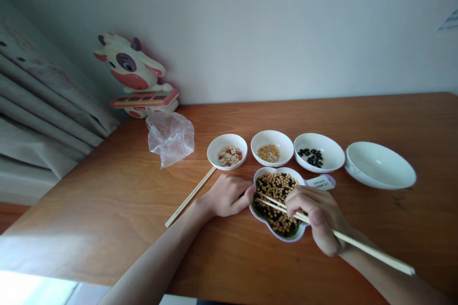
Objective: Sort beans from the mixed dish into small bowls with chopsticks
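A cloud-shaped white dish (276, 237) with a lilac rim holds yellow soybeans, black beans and small green beans. At its left edge is my left hand (231, 194), fingers curled, thumb and fingertips gripping the rim. My right hand (320, 217) is closed around a pair of wooden chopsticks (374, 250) above the dish's right side. Their tips are close together among the beans near the dish's left part; whether a bean is pinched I cannot tell. Behind the dish stand a bowl of soybeans (269, 153) and a bowl of black beans (312, 157).
A bowl (227, 153) of pale flat and reddish pieces stands left in the row, an empty white bowl (379, 166) at its right end. Another pair of chopsticks (191, 197) lies left. Farther back are a clear plastic bag (170, 137) and a cow-shaped toy keyboard (138, 78).
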A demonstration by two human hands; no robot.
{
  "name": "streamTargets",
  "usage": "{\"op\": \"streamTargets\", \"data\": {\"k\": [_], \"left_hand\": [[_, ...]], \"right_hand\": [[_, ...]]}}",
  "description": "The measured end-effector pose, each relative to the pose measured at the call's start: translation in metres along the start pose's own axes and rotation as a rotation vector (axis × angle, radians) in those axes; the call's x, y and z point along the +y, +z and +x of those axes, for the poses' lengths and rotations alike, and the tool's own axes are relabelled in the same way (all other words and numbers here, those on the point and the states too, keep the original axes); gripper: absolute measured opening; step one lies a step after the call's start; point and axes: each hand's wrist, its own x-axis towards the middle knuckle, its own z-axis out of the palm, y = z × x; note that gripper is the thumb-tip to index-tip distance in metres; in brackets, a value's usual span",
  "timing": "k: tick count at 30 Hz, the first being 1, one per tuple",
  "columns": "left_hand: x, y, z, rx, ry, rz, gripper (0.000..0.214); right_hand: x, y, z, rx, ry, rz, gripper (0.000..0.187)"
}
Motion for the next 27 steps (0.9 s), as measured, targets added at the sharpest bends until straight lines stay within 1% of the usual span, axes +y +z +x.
{"op": "streamTargets", "data": {"k": [9, 17, 19, 22, 24, 27], "left_hand": [[-0.0007, 0.0015, -0.0003, 0.016, -0.012, 0.018, 0.042], [0.0005, 0.0003, -0.0004, 0.003, -0.021, 0.012, 0.042], [0.0006, 0.0001, -0.0001, 0.002, -0.022, 0.01, 0.042], [0.0005, 0.0003, 0.0001, 0.005, -0.021, 0.012, 0.042], [0.0003, 0.0004, 0.0001, 0.004, -0.016, 0.007, 0.043], [0.0005, 0.0003, -0.0001, 0.002, -0.009, -0.007, 0.043]], "right_hand": [[0.0001, -0.0009, -0.0017, 0.036, -0.064, -0.027, 0.058], [-0.0036, -0.0029, 0.0018, 0.0, -0.09, -0.049, 0.061], [-0.0041, -0.0036, 0.0013, 0.01, -0.102, -0.032, 0.061], [-0.005, -0.0032, 0.0003, 0.039, -0.084, 0.013, 0.061], [-0.0052, -0.0021, -0.0001, 0.026, -0.072, 0.012, 0.061], [-0.0045, -0.0002, -0.0001, -0.009, -0.079, -0.017, 0.055]]}}
